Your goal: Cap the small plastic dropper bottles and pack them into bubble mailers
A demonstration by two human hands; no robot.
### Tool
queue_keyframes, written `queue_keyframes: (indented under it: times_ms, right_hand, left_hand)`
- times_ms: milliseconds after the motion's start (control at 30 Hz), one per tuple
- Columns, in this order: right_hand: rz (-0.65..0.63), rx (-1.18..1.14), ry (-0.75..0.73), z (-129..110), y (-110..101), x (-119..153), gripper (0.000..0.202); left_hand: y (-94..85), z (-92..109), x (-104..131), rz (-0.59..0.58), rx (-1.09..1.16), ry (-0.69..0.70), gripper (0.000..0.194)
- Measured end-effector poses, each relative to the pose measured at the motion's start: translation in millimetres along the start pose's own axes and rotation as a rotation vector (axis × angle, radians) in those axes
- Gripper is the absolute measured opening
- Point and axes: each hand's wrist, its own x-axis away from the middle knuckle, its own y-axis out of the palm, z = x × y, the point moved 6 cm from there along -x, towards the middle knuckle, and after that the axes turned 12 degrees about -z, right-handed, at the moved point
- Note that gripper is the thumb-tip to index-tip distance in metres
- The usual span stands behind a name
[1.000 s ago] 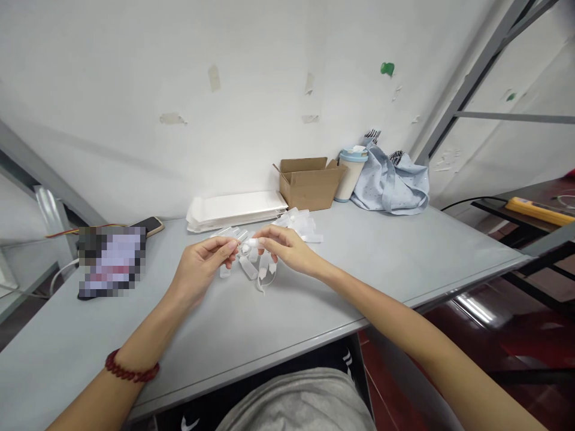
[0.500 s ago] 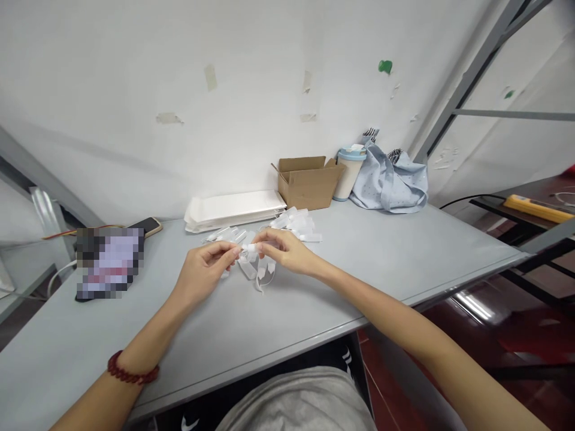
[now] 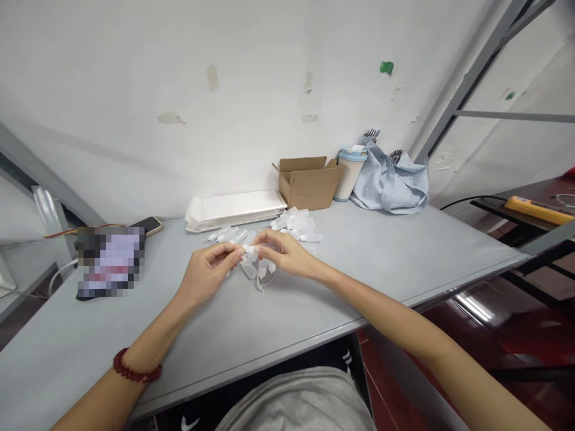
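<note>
My left hand (image 3: 209,269) and my right hand (image 3: 287,254) meet over the middle of the table. Between the thumb and finger of each is a small white plastic piece (image 3: 249,253), partly covered by the fingertips; its exact kind is too small to make out. Just below lies a clear plastic piece (image 3: 248,270), beside white bits with a thin curved strip (image 3: 260,286). Behind my right hand is a pile of clear and white plastic pieces (image 3: 294,221). Several more clear tube-like pieces (image 3: 229,233) lie beyond my left fingers.
Along the wall are a white flat stack (image 3: 233,206), an open cardboard box (image 3: 309,185), a cup with a blue lid (image 3: 349,173) and a light blue cloth bag (image 3: 390,182). On the left lie a phone (image 3: 150,225) and a blurred-out item (image 3: 110,263). The grey table's (image 3: 215,359) front edge is near me.
Both hands have shifted very slightly, with the fingertips drawn a little closer around the white piece. The other things lie as before.
</note>
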Motion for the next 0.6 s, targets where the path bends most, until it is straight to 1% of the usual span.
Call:
queue_keyframes:
  times_ms: [33, 133, 200, 267, 333, 433, 500, 600]
  right_hand:
    - [0.006, 0.027, 0.004, 1, -3, -1, 0.017]
    - [0.042, 0.143, 0.015, 4, -14, -1, 0.032]
    - [0.051, 0.211, 0.005, 5, -19, -1, 0.036]
    - [0.060, 0.308, -0.031, 4, -20, -1, 0.040]
    - [0.076, 0.481, -0.102, 1, -16, -1, 0.043]
    - [0.040, 0.726, -0.201, -2, -3, -3, 0.029]
    - [0.010, 0.795, -0.209, -1, 2, -5, 0.022]
    - [0.018, 0.837, -0.190, -1, 2, -7, 0.022]
  left_hand:
    - [-4.1, -2, -1, 0.026, -0.009, -0.002, 0.025]
    - [-20.6, -8, -3, 0.158, -0.057, -0.019, 0.024]
    - [-27.2, -11, -3, 0.210, -0.076, -0.037, 0.024]
    - [-26.3, -11, -3, 0.194, -0.067, -0.039, 0.025]
    - [-19.7, -8, -4, 0.133, -0.054, -0.023, 0.026]
    - [-8.8, -2, -3, 0.045, -0.061, 0.013, 0.025]
    - [-6.0, 0, -3, 0.024, -0.075, 0.038, 0.025]
    - [-8.0, 0, -3, 0.036, -0.094, 0.058, 0.023]
